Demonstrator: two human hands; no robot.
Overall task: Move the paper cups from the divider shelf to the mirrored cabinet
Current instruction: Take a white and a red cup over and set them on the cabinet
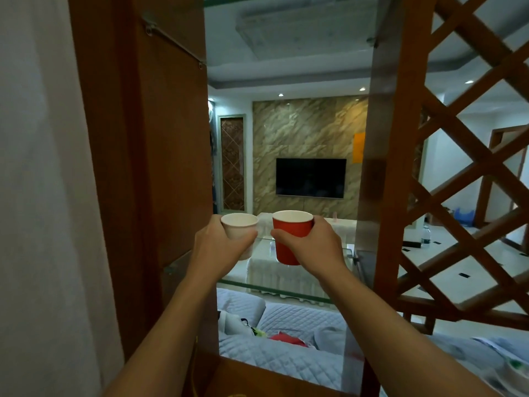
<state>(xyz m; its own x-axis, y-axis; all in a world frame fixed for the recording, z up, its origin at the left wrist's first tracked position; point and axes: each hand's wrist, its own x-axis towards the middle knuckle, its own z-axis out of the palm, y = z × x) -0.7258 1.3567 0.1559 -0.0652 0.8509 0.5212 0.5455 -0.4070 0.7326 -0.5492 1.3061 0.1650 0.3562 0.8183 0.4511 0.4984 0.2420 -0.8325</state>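
My left hand (219, 247) grips a white paper cup (239, 226) from its left side. My right hand (315, 247) grips a red paper cup (290, 233) from its right side. Both cups are upright, side by side and a little apart, at about the level of a glass shelf (329, 293) in the wooden divider. Whether their bases touch the glass I cannot tell. The mirrored cabinet is not in sight.
A brown wooden divider post (160, 167) stands on the left and a wooden lattice (472, 167) on the right. A second glass shelf (286, 2) sits overhead. Beyond the opening are a grey quilted sofa (286, 339), a covered table and a wall television (310, 178).
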